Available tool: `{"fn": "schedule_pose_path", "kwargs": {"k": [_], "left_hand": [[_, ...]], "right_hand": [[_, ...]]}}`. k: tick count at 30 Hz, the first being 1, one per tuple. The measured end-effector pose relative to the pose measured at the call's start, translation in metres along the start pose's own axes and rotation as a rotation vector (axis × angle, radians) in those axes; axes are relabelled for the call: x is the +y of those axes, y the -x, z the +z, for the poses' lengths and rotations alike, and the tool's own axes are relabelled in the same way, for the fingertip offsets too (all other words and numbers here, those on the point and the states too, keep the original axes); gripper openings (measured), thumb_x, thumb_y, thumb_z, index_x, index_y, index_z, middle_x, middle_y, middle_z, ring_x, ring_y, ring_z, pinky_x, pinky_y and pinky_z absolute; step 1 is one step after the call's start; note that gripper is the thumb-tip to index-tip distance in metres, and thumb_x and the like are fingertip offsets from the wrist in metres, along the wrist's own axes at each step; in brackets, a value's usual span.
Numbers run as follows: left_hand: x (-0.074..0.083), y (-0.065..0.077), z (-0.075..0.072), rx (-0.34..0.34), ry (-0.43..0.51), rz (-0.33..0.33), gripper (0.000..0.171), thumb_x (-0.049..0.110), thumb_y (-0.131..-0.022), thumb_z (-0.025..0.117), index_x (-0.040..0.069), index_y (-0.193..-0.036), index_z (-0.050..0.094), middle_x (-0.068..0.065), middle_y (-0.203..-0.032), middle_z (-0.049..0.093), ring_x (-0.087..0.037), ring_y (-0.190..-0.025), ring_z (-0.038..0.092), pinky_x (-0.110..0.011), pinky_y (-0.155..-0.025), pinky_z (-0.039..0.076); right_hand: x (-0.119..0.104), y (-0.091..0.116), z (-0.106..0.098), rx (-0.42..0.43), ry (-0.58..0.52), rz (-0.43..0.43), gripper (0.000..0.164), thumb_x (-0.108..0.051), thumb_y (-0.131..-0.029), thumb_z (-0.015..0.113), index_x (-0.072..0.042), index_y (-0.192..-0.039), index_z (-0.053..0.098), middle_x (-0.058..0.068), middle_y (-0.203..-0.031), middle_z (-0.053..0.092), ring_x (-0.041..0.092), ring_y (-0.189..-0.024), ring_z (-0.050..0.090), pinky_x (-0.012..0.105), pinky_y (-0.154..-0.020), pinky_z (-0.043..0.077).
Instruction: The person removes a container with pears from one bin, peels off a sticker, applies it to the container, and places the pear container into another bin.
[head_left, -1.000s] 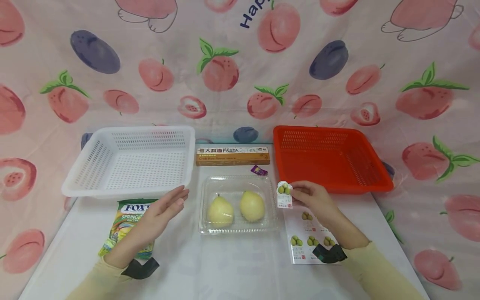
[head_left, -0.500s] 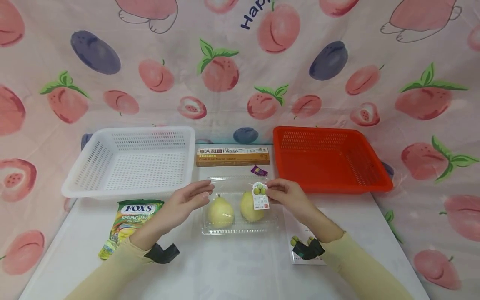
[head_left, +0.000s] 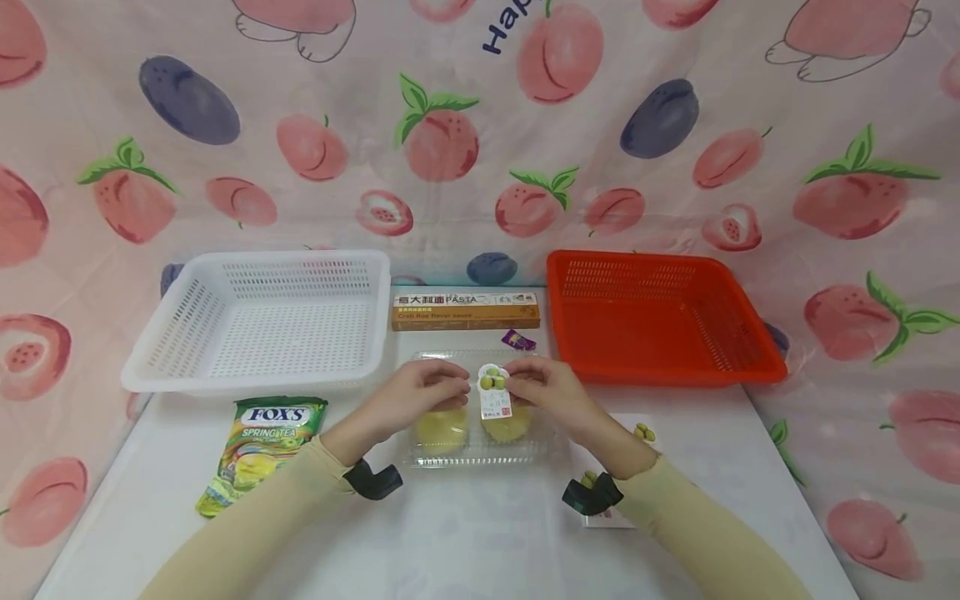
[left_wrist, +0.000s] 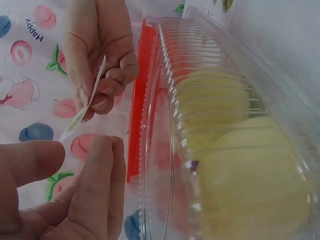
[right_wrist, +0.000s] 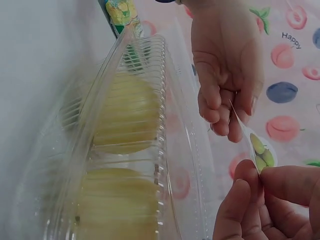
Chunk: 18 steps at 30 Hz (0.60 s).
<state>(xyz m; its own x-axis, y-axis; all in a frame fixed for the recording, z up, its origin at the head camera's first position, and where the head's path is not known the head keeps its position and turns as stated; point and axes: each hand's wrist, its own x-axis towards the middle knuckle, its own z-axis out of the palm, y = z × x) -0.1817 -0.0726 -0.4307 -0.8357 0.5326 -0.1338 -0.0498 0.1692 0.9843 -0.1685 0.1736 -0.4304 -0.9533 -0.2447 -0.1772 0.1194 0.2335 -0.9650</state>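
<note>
My right hand (head_left: 558,400) pinches a white paper sticker (head_left: 496,402) printed with green fruit, by its upper right edge between thumb and fingers. The sticker hangs over a clear plastic clamshell box (head_left: 480,461) with its lid down. Inside the box sit two yellow pears (head_left: 442,433), their tops hidden behind my hands in the head view. My left hand (head_left: 412,398) is raised just left of the sticker. In the left wrist view its thumb and fingers (left_wrist: 92,190) are parted, close to the sticker's end, with nothing between them.
A white basket (head_left: 258,325) stands back left and a red basket (head_left: 660,317) back right. Between them lie a pasta box (head_left: 465,312) and a small purple packet (head_left: 518,340). A FOX'S candy bag (head_left: 262,450) lies left; a sticker sheet (head_left: 600,522) lies right, partly under my forearm.
My right hand has carried the sticker left from above the sheet to over the clamshell box. My left hand has moved right from over the candy bag to near the sticker.
</note>
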Motion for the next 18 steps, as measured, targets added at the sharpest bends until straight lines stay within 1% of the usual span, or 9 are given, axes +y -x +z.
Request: {"fn": "schedule_pose_path", "kwargs": {"k": [4,7,12,15,18], "left_hand": [[0.002,-0.006,0.006,-0.001,0.001,-0.032,0.028,0.016,-0.098,0.061,-0.009,-0.111,0.064,-0.018,-0.095,0.07,-0.023,-0.087,0.07,-0.033,-0.079,0.058],[0.002,-0.009,0.008,0.001,-0.014,-0.052,0.026,0.017,-0.098,0.062,-0.007,-0.106,0.066,-0.013,-0.087,0.071,-0.022,-0.082,0.07,-0.034,-0.077,0.058],[0.0,-0.015,0.009,0.019,-0.056,-0.077,0.021,0.015,-0.097,0.063,-0.005,-0.102,0.068,-0.01,-0.083,0.071,-0.021,-0.079,0.07,-0.035,-0.076,0.059],[-0.001,-0.018,0.009,0.039,-0.073,-0.093,0.018,0.013,-0.097,0.063,-0.004,-0.101,0.068,-0.01,-0.082,0.071,-0.02,-0.077,0.07,-0.035,-0.075,0.059],[-0.001,-0.022,0.009,0.057,-0.084,-0.108,0.018,0.012,-0.097,0.063,-0.004,-0.1,0.068,-0.009,-0.081,0.071,-0.019,-0.076,0.07,-0.033,-0.073,0.059]], "right_hand": [[0.0,-0.004,0.004,0.014,-0.011,0.003,0.025,-0.008,-0.094,0.065,0.004,-0.116,0.063,0.014,-0.103,0.066,0.024,-0.089,0.065,0.038,-0.084,0.056],[-0.002,-0.005,0.007,0.039,-0.009,0.023,0.022,-0.008,-0.094,0.066,0.001,-0.114,0.065,0.013,-0.102,0.066,0.025,-0.089,0.065,0.038,-0.084,0.056],[-0.001,-0.008,0.008,0.042,0.006,0.017,0.021,-0.008,-0.094,0.066,-0.001,-0.113,0.066,0.012,-0.102,0.067,0.025,-0.09,0.065,0.039,-0.084,0.056],[0.001,-0.01,0.008,0.042,0.01,0.017,0.021,-0.008,-0.094,0.066,0.0,-0.113,0.066,0.012,-0.103,0.067,0.025,-0.09,0.065,0.037,-0.083,0.056],[0.001,-0.013,0.009,0.064,0.015,0.039,0.021,-0.007,-0.093,0.067,-0.001,-0.114,0.067,0.012,-0.102,0.066,0.024,-0.089,0.065,0.034,-0.081,0.057]]}}
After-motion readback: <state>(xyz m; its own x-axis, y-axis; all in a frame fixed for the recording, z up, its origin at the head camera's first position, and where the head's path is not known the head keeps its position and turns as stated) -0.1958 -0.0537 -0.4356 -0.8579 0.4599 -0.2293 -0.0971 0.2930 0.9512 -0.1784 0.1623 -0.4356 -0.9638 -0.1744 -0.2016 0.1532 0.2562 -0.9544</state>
